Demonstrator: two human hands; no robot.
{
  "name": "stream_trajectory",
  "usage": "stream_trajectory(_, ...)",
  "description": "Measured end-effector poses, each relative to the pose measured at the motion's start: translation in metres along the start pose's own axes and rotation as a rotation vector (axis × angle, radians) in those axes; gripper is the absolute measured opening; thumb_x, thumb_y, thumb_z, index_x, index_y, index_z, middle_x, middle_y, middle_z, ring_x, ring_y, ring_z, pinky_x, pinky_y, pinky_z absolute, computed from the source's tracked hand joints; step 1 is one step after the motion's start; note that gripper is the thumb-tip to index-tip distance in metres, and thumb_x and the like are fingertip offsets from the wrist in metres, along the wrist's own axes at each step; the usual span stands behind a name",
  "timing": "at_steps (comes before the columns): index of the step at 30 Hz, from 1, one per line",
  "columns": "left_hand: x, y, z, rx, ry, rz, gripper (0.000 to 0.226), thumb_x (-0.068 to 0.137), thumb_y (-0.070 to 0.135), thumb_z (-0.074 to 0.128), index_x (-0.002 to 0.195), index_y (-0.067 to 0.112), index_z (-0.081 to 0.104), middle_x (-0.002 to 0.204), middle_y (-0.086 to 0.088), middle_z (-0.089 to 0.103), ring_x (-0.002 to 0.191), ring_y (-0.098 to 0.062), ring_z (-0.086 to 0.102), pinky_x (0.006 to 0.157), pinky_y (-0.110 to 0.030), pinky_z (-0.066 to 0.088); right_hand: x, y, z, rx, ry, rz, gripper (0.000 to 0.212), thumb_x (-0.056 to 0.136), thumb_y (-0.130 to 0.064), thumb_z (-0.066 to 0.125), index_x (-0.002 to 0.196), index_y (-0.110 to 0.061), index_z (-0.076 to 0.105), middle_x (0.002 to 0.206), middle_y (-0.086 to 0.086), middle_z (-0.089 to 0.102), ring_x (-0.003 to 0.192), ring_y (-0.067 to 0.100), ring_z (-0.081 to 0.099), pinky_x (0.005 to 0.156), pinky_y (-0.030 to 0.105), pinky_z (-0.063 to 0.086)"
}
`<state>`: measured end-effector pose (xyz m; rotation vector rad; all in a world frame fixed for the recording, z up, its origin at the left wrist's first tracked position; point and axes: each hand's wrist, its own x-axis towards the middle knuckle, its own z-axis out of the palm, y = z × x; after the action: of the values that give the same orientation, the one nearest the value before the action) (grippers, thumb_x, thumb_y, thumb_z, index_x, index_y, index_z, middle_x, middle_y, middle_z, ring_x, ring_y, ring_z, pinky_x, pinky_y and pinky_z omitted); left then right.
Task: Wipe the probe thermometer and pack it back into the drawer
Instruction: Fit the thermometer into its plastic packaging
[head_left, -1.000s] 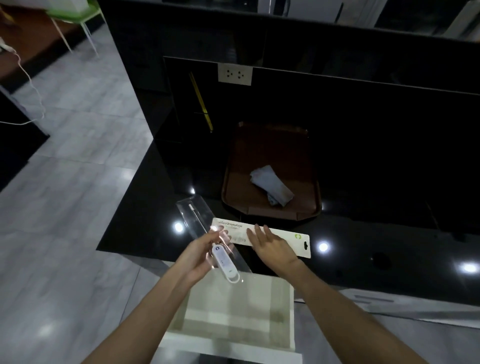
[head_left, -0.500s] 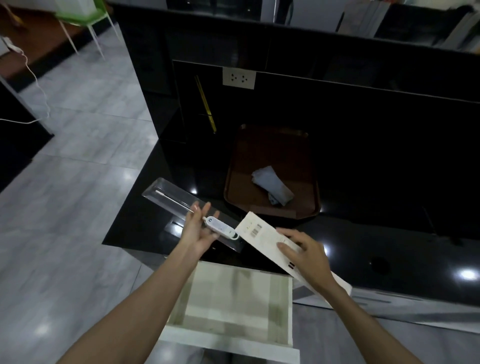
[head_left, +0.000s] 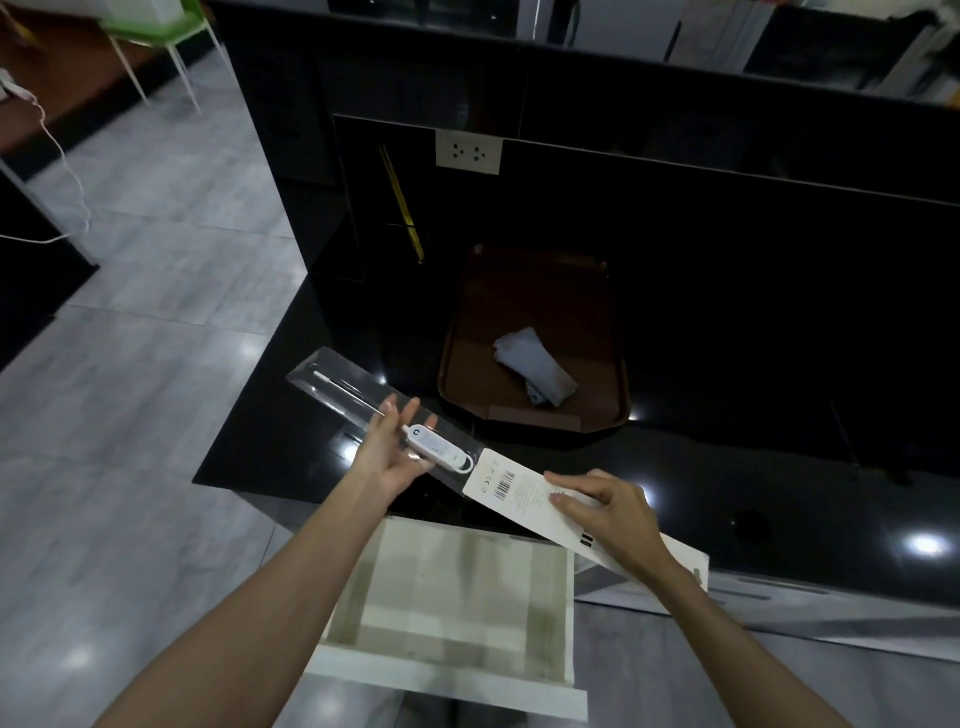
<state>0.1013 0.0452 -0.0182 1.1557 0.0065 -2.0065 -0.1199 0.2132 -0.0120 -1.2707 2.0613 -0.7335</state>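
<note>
The white probe thermometer (head_left: 439, 445) lies in its clear plastic blister tray (head_left: 337, 382), which my left hand (head_left: 390, 448) holds from beneath above the black counter's front edge. The thin metal probe points up-left under my fingers. My right hand (head_left: 605, 512) grips the white backing card (head_left: 511, 486), barcode side up, with its near end touching the tray's right end. Below both hands the white drawer (head_left: 457, 597) stands pulled out and looks empty.
A brown tray (head_left: 597, 312) on the black counter (head_left: 779, 467) holds a folded grey cloth (head_left: 535, 366). A raised black back panel carries a wall socket (head_left: 468, 152). Grey tiled floor lies to the left, with a green chair (head_left: 156, 31) far off.
The blister tray has swung to lie flatter, pointing up-left. My right hand lifted the card off the counter, flipped it barcode up and brought its end to the tray.
</note>
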Motion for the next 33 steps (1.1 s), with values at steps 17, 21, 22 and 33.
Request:
stream_trajectory(17, -0.002, -0.005, 0.005, -0.04, 0.08, 0.041, 0.029, 0.101, 0.028, 0.046, 0.13, 0.025, 0.051, 0.133, -0.001, 0.059, 0.117, -0.029, 0.057, 0.1, -0.064, 0.038, 0.009, -0.009, 0.014, -0.013, -0.003, -0.017, 0.025, 0.081, -0.046, 0.067, 0.1, -0.061, 0.063, 0.087, -0.016, 0.063, 0.081, -0.002, 0.06, 0.064, 0.022, 0.04)
stream_trajectory(21, -0.001, -0.02, 0.012, -0.011, 0.078, 0.018, 0.025, 0.102, 0.029, 0.045, 0.125, 0.024, 0.053, 0.131, -0.002, 0.06, 0.09, -0.025, 0.062, 0.079, -0.051, 0.047, 0.012, -0.022, 0.024, -0.004, -0.018, -0.06, 0.031, 0.081, -0.052, 0.064, 0.111, -0.057, 0.06, 0.092, -0.017, 0.06, 0.084, 0.0, 0.06, 0.073, 0.031, 0.051)
stream_trajectory(22, 0.001, -0.023, 0.013, -0.009, 0.077, 0.014, 0.022, 0.102, 0.028, 0.045, 0.121, 0.022, 0.053, 0.13, -0.003, 0.061, 0.087, -0.025, 0.063, 0.078, -0.05, 0.048, 0.011, -0.027, 0.024, -0.049, -0.056, -0.073, 0.041, 0.078, -0.058, 0.063, 0.118, -0.054, 0.057, 0.098, -0.019, 0.057, 0.09, -0.001, 0.058, 0.078, 0.031, 0.051)
stream_trajectory(33, -0.006, -0.039, 0.018, 0.186, -0.082, 0.082, 0.03, 0.089, -0.014, 0.052, 0.101, 0.013, 0.055, 0.092, -0.013, 0.064, 0.084, -0.026, 0.062, 0.083, -0.046, 0.052, 0.011, -0.05, 0.033, -0.345, -0.034, -0.306, 0.075, 0.073, -0.056, 0.069, 0.138, -0.026, 0.046, 0.122, -0.013, 0.046, 0.112, 0.009, 0.037, 0.077, 0.026, 0.047)
